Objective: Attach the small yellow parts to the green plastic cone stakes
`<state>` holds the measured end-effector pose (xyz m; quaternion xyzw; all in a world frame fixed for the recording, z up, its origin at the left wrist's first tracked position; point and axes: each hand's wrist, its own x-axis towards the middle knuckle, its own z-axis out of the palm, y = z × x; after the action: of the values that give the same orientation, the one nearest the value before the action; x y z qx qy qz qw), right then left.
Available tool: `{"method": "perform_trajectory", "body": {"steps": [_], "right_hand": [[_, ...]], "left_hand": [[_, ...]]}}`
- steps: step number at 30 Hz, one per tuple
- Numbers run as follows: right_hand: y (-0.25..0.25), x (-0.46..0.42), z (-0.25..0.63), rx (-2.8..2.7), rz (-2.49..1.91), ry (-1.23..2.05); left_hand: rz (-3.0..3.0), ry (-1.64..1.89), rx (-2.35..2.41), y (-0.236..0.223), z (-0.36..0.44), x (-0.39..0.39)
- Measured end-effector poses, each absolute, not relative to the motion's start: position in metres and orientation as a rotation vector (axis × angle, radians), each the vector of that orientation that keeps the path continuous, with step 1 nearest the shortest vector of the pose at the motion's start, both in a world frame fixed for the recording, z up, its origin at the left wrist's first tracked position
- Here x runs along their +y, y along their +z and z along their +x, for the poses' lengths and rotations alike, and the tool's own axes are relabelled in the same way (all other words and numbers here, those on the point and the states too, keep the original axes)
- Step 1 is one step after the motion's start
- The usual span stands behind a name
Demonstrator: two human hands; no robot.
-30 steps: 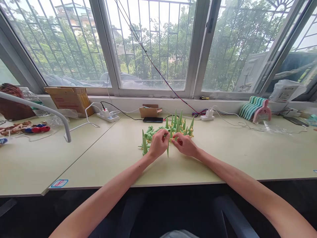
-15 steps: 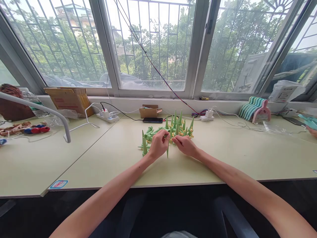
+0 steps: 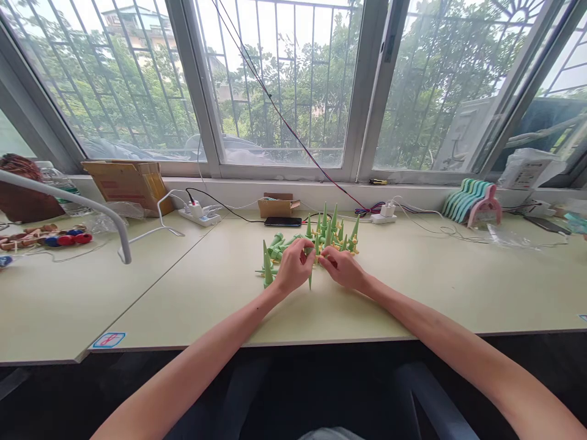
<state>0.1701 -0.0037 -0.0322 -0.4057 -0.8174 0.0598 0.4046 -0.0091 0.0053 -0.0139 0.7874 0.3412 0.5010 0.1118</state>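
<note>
Between the fingers of my left hand [image 3: 296, 264] is a green pointed cone [image 3: 310, 280], its tip hanging downward. My right hand [image 3: 343, 266] is closed in a pinch close beside it, its fingertips near the cone's upper end; what they hold is too small to make out. Just beyond my hands stand several upright green cones [image 3: 329, 232] with small yellow pieces [image 3: 353, 245] at their bases. More green parts [image 3: 277, 243] lie heaped behind my left hand, and another green cone [image 3: 268, 272] stands left of my wrist.
A black phone [image 3: 283, 222] lies before a small open cardboard box [image 3: 277, 206]. Power strips [image 3: 200, 215] with cables run along the window side. Pastel hangers [image 3: 472, 203] stand at right. A white curved tube [image 3: 92, 201] and beads [image 3: 66, 238] are at left.
Both hands stay almost in place, with only slight finger movement around the cone. At the far right edge, another person's hand has moved out of view.
</note>
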Motion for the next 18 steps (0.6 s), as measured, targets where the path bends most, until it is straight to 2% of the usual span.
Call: {"method": "perform_trajectory", "body": {"steps": [8,18], "right_hand": [[-0.0321,-0.0004,0.1726,-2.056,-1.033,0.078],[-0.0307,-0.0032,0.1717,-2.036,-1.046,0.145]], "left_hand": [[2.421,1.280,0.931,-0.0142,-0.0099,0.0011],[2.405,1.300,1.000,-0.0170,-0.0069,0.0033]]}}
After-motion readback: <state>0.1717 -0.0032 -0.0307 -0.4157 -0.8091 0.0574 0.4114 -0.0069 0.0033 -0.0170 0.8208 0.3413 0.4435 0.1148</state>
